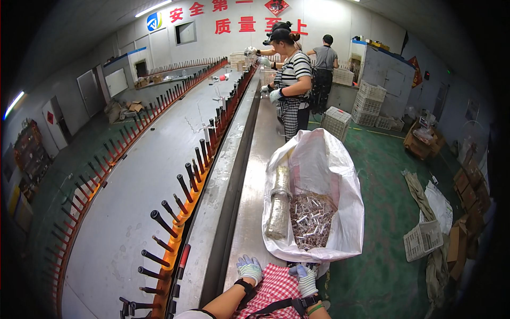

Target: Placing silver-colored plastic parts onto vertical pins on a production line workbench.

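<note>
The white sack (348, 228) sits before me; my left hand (249, 269) is open over the metal bench (251, 212); whether my right hand (306, 280) grasps anything, I cannot tell.

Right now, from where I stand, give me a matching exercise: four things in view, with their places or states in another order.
1. White woven plastic sack
2. Small silvery metal pieces
3. Striped gloved left hand
4. Black-topped red rods

A. inside the sack
B. lined up along the long grey table
C. mouth open
D. left of the red-and-white checked cloth

Pairs: 1-C, 2-A, 3-D, 4-B
</note>
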The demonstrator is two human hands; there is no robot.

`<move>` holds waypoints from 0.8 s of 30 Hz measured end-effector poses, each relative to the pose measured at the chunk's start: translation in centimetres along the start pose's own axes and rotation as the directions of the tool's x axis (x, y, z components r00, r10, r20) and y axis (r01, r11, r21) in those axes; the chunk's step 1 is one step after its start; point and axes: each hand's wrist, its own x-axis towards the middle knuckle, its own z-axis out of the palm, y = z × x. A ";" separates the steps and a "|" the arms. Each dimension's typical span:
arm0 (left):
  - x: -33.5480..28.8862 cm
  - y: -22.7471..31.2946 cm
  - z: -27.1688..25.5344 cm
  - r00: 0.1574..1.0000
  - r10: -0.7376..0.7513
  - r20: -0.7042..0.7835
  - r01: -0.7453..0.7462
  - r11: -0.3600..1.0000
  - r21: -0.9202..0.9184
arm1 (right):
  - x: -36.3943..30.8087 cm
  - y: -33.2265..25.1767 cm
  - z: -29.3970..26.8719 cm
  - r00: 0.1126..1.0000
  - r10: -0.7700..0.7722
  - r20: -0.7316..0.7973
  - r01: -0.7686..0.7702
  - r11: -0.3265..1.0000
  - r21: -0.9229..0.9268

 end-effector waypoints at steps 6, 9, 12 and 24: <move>0.0 -0.2 0.5 0.999 0.017 -0.046 -0.017 1.000 0.001 | -0.2 -0.6 0.4 1.000 -0.011 -0.020 0.011 1.000 -0.008; 0.1 -0.5 0.8 0.994 0.029 -0.104 -0.028 1.000 0.009 | -0.2 -0.8 0.4 1.000 -0.009 0.009 0.009 1.000 0.008; -0.3 -0.1 -0.4 0.998 0.032 -0.060 -0.032 0.999 0.000 | -0.2 -0.5 0.1 1.000 -0.013 0.005 0.013 1.000 -0.004; 3.8 -4.9 -13.3 0.852 0.021 -0.523 -0.454 0.528 -0.717 | 1.4 4.2 -1.0 0.998 -0.054 -0.039 0.051 0.996 -0.067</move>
